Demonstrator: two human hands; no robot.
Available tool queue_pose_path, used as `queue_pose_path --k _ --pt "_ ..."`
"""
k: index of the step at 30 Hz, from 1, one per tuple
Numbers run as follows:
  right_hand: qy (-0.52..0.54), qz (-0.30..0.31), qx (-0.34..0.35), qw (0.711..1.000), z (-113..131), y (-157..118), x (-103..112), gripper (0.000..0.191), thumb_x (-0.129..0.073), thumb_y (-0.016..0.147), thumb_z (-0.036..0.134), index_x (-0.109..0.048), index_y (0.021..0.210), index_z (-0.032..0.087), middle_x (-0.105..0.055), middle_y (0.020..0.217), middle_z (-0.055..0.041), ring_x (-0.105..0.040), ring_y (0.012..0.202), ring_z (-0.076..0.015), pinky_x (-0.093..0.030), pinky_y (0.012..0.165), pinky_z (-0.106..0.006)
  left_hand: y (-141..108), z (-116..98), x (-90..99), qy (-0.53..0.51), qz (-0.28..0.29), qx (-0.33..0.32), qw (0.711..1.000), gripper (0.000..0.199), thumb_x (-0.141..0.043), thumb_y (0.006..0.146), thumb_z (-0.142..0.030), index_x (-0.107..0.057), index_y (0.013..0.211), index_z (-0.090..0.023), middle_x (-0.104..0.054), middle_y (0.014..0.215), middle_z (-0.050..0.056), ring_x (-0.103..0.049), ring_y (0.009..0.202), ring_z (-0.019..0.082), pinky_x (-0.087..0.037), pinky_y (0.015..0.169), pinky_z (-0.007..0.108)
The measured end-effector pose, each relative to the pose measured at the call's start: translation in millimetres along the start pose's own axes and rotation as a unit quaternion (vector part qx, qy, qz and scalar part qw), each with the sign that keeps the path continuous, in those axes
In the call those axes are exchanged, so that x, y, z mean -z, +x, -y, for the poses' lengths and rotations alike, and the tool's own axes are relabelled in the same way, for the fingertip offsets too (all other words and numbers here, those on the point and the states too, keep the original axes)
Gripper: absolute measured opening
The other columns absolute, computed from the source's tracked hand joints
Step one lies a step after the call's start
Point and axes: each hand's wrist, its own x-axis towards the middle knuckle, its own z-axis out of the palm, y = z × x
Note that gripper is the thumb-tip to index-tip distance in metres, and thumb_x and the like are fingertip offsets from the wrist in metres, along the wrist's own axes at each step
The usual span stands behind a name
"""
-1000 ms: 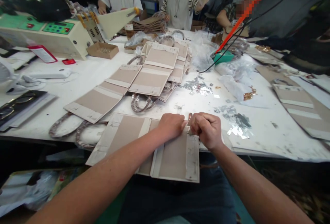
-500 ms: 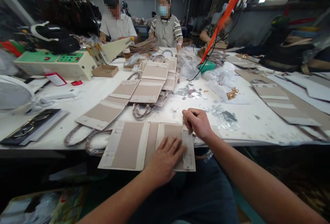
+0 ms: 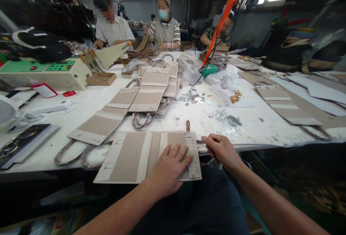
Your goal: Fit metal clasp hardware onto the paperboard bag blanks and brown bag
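A beige bag panel (image 3: 135, 155) with pale edge strips lies opened out at the table's front edge. My left hand (image 3: 171, 164) rests flat on its right half, fingers spread. A short brown strap tab (image 3: 188, 125) sticks out past the panel's top edge, with a small metal piece (image 3: 189, 137) just below it. Just right of the panel, my right hand (image 3: 220, 148) is closed, apart from the tab. Something thin and dark shows at its fingertips, but its kind is hidden. Part of a plastic-wrapped bag handle (image 3: 207, 163) shows under the panel's right side.
More beige panels (image 3: 147, 100) with wrapped handles are piled ahead. Flat metal plates (image 3: 229, 119) and gold fittings (image 3: 236, 97) lie scattered to the right. A cream machine (image 3: 67, 72) and a cardboard box (image 3: 101, 79) stand at left. Several co-workers sit across the table.
My right hand has let go of the strap tab and moved right and down, off the panel. The tab is now in plain sight. My left hand stays on the panel.
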Motion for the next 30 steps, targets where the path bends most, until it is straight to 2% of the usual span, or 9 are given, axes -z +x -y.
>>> queue_pose_path --k 6,8,11,13,16,20,25,28,30 --pt "-0.121 0.052 0.03 0.991 10 19 17 0.037 -0.067 0.089 0.052 -0.065 0.068 0.02 -0.06 0.057 0.0024 -0.053 0.055 -0.015 -0.038 0.052 -0.026 5 9 -12.8 0.005 0.005 -0.026 1.0 0.083 -0.068 0.084 -0.043 -0.035 0.157 -0.024 -0.024 0.17 0.018 -0.022 0.157 0.036 -0.007 0.128 0.062" --pt "-0.221 0.032 0.046 0.974 3 36 35 0.029 -0.069 0.087 0.047 -0.073 0.074 0.022 -0.068 0.067 0.0009 -0.06 0.063 -0.0176 -0.042 0.058 -0.028 7 14 -19.3 0.001 0.003 -0.034 0.999 0.085 -0.069 0.082 -0.047 -0.036 0.157 -0.025 -0.024 0.17 0.018 -0.02 0.158 0.036 -0.006 0.129 0.061" --pt "-0.382 -0.039 0.017 0.923 -16 74 70 0.021 -0.069 0.087 0.042 -0.081 0.093 0.026 -0.076 0.083 -0.002 -0.068 0.077 -0.022 -0.046 0.07 -0.031 8 21 -26.8 -0.007 0.002 -0.036 0.999 0.089 -0.072 0.079 -0.051 -0.036 0.157 -0.028 -0.024 0.171 0.017 -0.018 0.158 0.037 -0.007 0.128 0.062" --pt "-0.434 -0.081 -0.009 0.897 -29 100 92 0.028 -0.067 0.089 0.039 -0.081 0.109 0.026 -0.078 0.101 -0.0067 -0.07 0.091 -0.0266 -0.048 0.077 -0.034 8 24 -29.9 -0.013 -0.002 -0.039 0.999 0.089 -0.071 0.079 -0.053 -0.036 0.157 -0.029 -0.023 0.171 0.017 -0.018 0.158 0.037 -0.007 0.128 0.062" --pt "-0.452 -0.1 -0.027 0.886 -43 130 112 0.035 -0.065 0.089 0.041 -0.079 0.118 0.027 -0.077 0.115 -0.0105 -0.069 0.102 -0.0311 -0.048 0.08 -0.036 9 25 -31.8 -0.02 -0.006 -0.044 0.999 0.089 -0.071 0.079 -0.052 -0.036 0.157 -0.029 -0.023 0.171 0.018 -0.018 0.158 0.037 -0.008 0.128 0.062" --pt "-0.455 -0.084 -0.042 0.885 -49 149 117 0.025 -0.07 0.084 0.04 -0.083 0.103 0.029 -0.079 0.103 -0.0068 -0.071 0.094 -0.0277 -0.047 0.074 -0.031 8 22 -29.3 -0.022 -0.007 -0.038 0.999 0.085 -0.072 0.079 -0.046 -0.039 0.155 -0.027 -0.027 0.169 0.02 -0.02 0.158 0.037 -0.007 0.127 0.062" --pt "-0.425 -0.062 -0.062 0.901 -39 155 119 0.012 -0.074 0.079 0.03 -0.079 0.085 0.021 -0.075 0.07 -0.0031 -0.066 0.063 -0.0191 -0.044 0.061 -0.027 5 18 -22.2 -0.027 -0.017 -0.046 0.998 0.083 -0.072 0.08 -0.044 -0.04 0.154 -0.024 -0.027 0.168 0.021 -0.021 0.157 0.037 -0.005 0.128 0.06" --pt "-0.405 -0.058 -0.05 0.911 -21 137 113 0.013 -0.073 0.08 0.031 -0.076 0.08 0.019 -0.072 0.069 -0.003 -0.065 0.062 -0.0179 -0.043 0.059 -0.027 3 18 -19.2 -0.034 -0.018 -0.053 0.998 0.085 -0.074 0.079 -0.043 -0.039 0.154 -0.023 -0.028 0.167 0.021 -0.023 0.157 0.037 -0.006 0.128 0.058" --pt "-0.35 -0.032 -0.042 0.935 -10 111 96 0.019 -0.071 0.083 0.037 -0.076 0.087 0.019 -0.068 0.063 -0.0011 -0.062 0.058 -0.0166 -0.043 0.056 -0.026 3 17 -18.4 -0.034 -0.024 -0.053 0.998 0.087 -0.076 0.077 -0.043 -0.04 0.154 -0.023 -0.029 0.167 0.021 -0.023 0.156 0.038 -0.007 0.128 0.058"
